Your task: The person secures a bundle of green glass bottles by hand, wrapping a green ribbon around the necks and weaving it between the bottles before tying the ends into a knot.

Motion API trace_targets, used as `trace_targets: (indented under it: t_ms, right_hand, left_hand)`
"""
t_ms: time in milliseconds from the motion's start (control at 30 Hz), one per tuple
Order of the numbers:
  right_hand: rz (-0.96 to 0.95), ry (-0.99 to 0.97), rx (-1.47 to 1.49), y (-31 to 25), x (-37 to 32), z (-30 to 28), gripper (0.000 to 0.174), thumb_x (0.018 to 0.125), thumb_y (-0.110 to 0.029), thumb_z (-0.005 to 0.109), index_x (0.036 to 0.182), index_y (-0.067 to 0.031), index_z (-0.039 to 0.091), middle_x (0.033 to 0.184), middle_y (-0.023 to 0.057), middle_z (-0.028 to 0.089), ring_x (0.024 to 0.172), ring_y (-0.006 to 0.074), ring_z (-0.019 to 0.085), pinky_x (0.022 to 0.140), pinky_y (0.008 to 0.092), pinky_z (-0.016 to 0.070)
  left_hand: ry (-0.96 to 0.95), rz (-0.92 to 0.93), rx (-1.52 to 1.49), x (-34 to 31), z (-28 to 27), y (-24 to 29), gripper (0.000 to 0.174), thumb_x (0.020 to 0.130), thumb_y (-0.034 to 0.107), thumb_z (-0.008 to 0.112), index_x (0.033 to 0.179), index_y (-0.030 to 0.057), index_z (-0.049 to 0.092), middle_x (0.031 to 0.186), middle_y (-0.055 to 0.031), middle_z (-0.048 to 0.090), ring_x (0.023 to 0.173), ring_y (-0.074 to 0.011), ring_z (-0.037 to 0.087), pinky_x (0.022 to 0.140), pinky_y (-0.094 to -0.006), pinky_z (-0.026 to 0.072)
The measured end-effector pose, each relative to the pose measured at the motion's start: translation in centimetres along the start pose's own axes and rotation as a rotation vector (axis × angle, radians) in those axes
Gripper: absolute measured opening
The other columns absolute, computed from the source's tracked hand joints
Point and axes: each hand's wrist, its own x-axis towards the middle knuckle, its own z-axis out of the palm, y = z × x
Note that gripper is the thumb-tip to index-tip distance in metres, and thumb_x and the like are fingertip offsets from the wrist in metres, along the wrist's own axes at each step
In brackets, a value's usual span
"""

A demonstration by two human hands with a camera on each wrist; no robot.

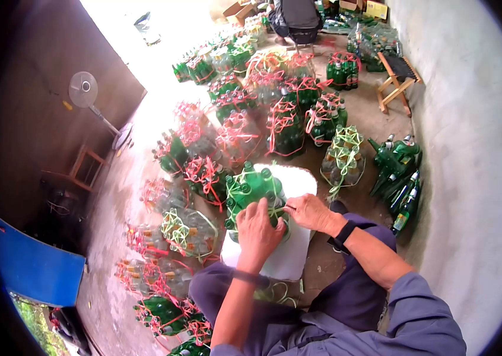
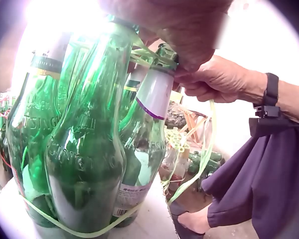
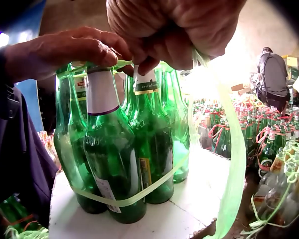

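Observation:
Green glass bottles stand upright in a bundle, with a pale green strap round their lower bodies and more strap among the necks. My left hand rests across the bottle tops, fingers spread and slightly bent; in the right wrist view its thumb lies over one neck. Close beside it, my right hand grips the strap at the necks with curled fingers, and a loose strap end hangs below it. The fingertips of both hands are partly hidden in the wrist views.
The bundle stands on a white block between the person's legs. Tied bottle bundles cover the floor ahead and left. Loose green bottles lie by the right wall, below a folding stool. A fan stands left; someone sits at the back.

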Motion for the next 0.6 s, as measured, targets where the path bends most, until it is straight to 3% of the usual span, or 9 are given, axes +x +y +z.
trace_targets:
  t_ms: [100,200,600]
  right_hand:
    - [0.002,0.015,-0.009,0.0,0.0,0.1,0.027,0.09,-0.025,0.07,0.076,-0.0031,0.065,0.069,0.0207,0.065,0.069,0.0437,0.065,0.063,0.0512,0.0526]
    - [0.011,0.015,-0.02,-0.1,0.0,0.2,0.027,0.09,-0.025,0.07,0.076,-0.0033,0.065,0.069,0.0203,0.065,0.068,0.0432,0.065,0.063,0.051,0.0526]
    - [0.006,-0.014,-0.058,-1.2,0.5,-0.5,0.024,0.091,-0.02,0.068,0.075,-0.0023,0.065,0.069,0.0226,0.065,0.068,0.0438,0.065,0.064,0.0523,0.0522]
  left_hand:
    - [0.029,0.028,0.041,-0.1,0.0,0.1,0.063,0.081,0.029,0.073,0.132,-0.0021,0.053,0.111,-0.013,0.065,0.117,-0.0261,0.056,0.104,-0.0444,0.0376]
    - [-0.014,-0.008,0.011,0.0,-0.5,0.3,0.066,0.08,0.03,0.073,0.134,-0.0044,0.056,0.118,-0.0179,0.065,0.118,-0.029,0.057,0.106,-0.0435,0.0379]
    - [-0.014,-0.012,0.009,-0.2,-0.4,0.2,0.069,0.079,0.034,0.076,0.133,-0.0036,0.056,0.117,-0.0163,0.065,0.117,-0.0276,0.057,0.104,-0.0432,0.0382]
